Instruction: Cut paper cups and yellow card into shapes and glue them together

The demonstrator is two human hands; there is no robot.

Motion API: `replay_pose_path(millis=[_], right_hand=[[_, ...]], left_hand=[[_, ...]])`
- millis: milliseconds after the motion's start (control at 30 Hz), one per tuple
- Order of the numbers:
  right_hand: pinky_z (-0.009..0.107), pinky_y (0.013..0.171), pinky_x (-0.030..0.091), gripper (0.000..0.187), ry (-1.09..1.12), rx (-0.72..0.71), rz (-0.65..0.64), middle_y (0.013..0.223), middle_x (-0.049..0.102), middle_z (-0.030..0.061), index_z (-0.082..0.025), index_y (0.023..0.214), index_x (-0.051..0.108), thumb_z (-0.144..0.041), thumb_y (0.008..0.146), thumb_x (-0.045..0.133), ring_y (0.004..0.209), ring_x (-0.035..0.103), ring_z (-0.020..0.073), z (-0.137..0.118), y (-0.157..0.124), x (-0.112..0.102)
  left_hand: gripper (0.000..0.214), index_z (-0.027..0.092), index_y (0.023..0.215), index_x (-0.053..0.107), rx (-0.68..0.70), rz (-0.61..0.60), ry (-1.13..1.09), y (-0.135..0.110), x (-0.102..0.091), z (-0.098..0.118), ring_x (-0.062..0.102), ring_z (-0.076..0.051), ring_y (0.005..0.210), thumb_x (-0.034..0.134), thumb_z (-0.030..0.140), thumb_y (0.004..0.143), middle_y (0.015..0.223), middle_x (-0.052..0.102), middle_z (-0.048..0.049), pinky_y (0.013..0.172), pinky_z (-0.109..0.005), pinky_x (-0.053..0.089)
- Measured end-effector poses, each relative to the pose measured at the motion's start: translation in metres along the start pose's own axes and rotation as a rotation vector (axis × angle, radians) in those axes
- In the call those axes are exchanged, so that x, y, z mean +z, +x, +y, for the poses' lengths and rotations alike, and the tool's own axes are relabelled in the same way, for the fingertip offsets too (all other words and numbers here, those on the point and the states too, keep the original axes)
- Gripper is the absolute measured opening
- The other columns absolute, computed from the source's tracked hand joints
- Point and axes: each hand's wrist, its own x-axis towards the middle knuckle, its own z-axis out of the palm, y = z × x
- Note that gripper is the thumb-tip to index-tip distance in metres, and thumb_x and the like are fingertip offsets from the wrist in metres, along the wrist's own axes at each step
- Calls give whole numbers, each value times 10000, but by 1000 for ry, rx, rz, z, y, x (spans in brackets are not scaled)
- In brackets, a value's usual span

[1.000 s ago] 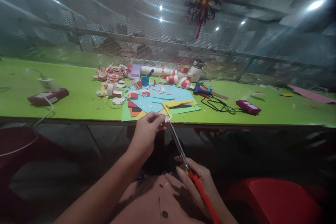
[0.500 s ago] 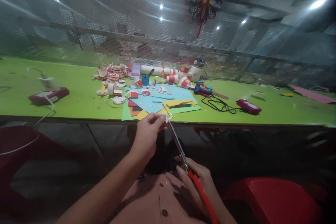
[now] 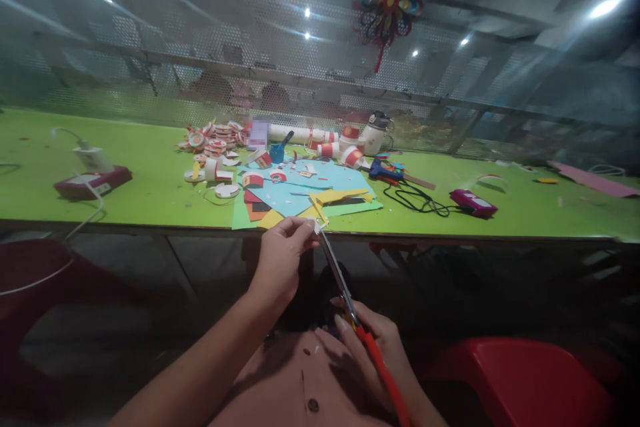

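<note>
My left hand (image 3: 279,259) is raised in front of the table edge, its fingers pinched on a small piece I cannot make out at the scissor tips. My right hand (image 3: 376,348) sits low over my lap and grips red-handled scissors (image 3: 345,293), whose blades point up and left to the pinch. Just beyond, on the green table (image 3: 150,193), lie blue, yellow, red and green paper sheets (image 3: 305,197).
Rolls of red-and-white tape (image 3: 215,147), a blue cup (image 3: 277,152), a white bottle (image 3: 375,133), a glue gun (image 3: 387,172) with black cord and a magenta box (image 3: 473,203) lie on the table. A charger (image 3: 93,177) sits at the left. Red chairs (image 3: 525,380) flank me.
My left hand has risen very slightly and my right hand with the scissors has shifted a little; otherwise nothing moved.
</note>
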Motion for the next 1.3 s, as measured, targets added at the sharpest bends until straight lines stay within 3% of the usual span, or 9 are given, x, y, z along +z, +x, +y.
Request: replay_pose_path(millis=[100,267,400,633,933,1133,1300], right_hand=[[210,650,489,270,7,-16,2,852,691,74,-131,982,673,-310,862,510,776,643,184,1,0,0],[188,632,485,241,-22,-56,2,783,677,49,-126,972,668,-283,863,521,669,626,145,3,0,1],[193,651,488,239,-39,-63,4,804,676,58,-118,994,660,-233,859,500,700,638,151,7,0,2],[195,691,498,332,-65,-138,1,873,703,58,-134,1020,654,-85,749,469,787,667,168,14,-1,2],[199,795,500,397,-111,-203,-9,943,704,80,-128,1042,641,-33,701,460,884,678,169,17,0,0],[223,737,506,386,-124,-174,-38,888,684,77,-122,1063,636,-60,722,464,815,665,177,15,-1,-2],[197,554,458,310,-98,-29,-73,703,604,28,-109,1047,643,-158,793,471,573,552,129,11,-2,-1]], left_hand=[[176,131,657,598,4,19,-11,0,1,-1,543,-98,643,700,274,670,648,585,3,629,-209,445],[166,132,660,600,24,16,-24,0,1,-3,548,-103,643,696,266,672,645,588,1,623,-211,444],[163,128,663,600,39,12,-25,0,2,-5,546,-101,641,687,264,688,643,590,-1,624,-211,445],[159,124,667,602,44,17,-26,-1,3,-5,547,-101,632,689,256,687,636,588,2,619,-213,447],[166,127,674,605,50,20,-8,-1,3,-5,546,-100,635,682,271,699,642,590,-1,621,-216,449],[176,129,664,603,46,25,-5,-1,3,-6,548,-101,632,688,281,691,638,587,1,619,-216,447],[187,132,685,611,59,47,37,0,3,-7,557,-110,631,693,301,681,650,605,-4,608,-223,442]])
